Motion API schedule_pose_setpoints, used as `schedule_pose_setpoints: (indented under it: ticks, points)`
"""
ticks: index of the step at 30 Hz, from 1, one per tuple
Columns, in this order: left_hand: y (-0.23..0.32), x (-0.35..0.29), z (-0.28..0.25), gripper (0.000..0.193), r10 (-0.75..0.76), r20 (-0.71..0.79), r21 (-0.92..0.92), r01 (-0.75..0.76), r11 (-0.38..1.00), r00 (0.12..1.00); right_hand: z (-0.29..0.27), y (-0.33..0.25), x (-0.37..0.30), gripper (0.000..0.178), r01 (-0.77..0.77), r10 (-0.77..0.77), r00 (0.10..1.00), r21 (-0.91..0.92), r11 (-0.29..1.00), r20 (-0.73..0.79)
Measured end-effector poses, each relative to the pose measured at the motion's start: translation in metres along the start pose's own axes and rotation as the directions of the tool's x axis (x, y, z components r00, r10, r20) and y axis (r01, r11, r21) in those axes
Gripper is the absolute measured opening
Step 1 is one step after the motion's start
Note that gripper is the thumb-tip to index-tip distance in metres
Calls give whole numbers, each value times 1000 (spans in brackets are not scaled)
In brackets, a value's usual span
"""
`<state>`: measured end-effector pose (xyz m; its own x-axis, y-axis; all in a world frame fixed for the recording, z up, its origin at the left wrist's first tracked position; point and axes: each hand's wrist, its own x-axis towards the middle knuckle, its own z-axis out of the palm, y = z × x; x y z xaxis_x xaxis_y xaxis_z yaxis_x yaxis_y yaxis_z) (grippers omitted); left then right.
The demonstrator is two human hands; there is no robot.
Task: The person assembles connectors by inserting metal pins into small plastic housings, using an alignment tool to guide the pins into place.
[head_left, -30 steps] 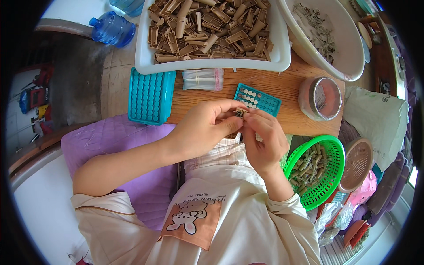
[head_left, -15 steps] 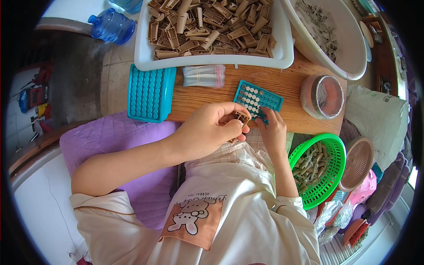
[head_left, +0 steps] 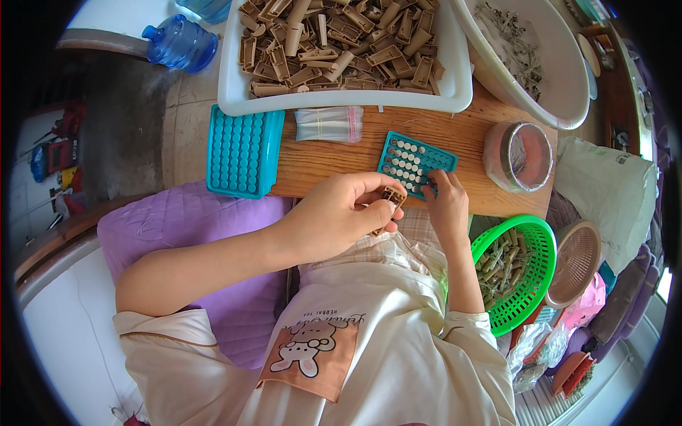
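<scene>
1. Above the lap, just short of the table (head_left: 312, 170) edge, the left hand (head_left: 339, 211) pinches a small brown casing (head_left: 393, 196) between thumb and fingers, its open side facing up.
2. To the right of it, the right hand (head_left: 449, 207) reaches over the near right part of a small teal tray (head_left: 442, 160), fingers bent downward; whether they pinch anything, I cannot tell.
3. On that tray, pale round discs (head_left: 408, 156) sit in rows, mostly toward its left and middle.
4. Left on the table stands a teal stack (head_left: 245, 153) with rows of round knobs; a clear packet (head_left: 328, 125) lies between it and the tray.
5. Behind these, a white tub (head_left: 344, 105) holds many loose brown casings, with a pale basin (head_left: 563, 113) beside it.
6. At the table's right is a jar (head_left: 517, 157); nearer the person, a green basket (head_left: 545, 259) of brown pieces stands beside a brown basket (head_left: 577, 257).
</scene>
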<state>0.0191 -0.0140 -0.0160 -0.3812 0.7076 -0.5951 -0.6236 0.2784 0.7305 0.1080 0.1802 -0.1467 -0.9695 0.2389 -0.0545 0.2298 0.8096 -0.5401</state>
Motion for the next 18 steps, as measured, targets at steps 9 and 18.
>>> schedule_pose_setpoints:
  ticks: [9, 18]
  points:
    - [-10, 2, 0, 27, 44, -8, 66, -43, 997, 999, -49, -55, -6, 12, 132, -58, 986, 511, 849, -158]
    - [-8, 3, 1, 27, 72, -21, 80, -71, 994, 997, -46, -97, -14, 19, 436, -257, 862, 380, 816, -437]
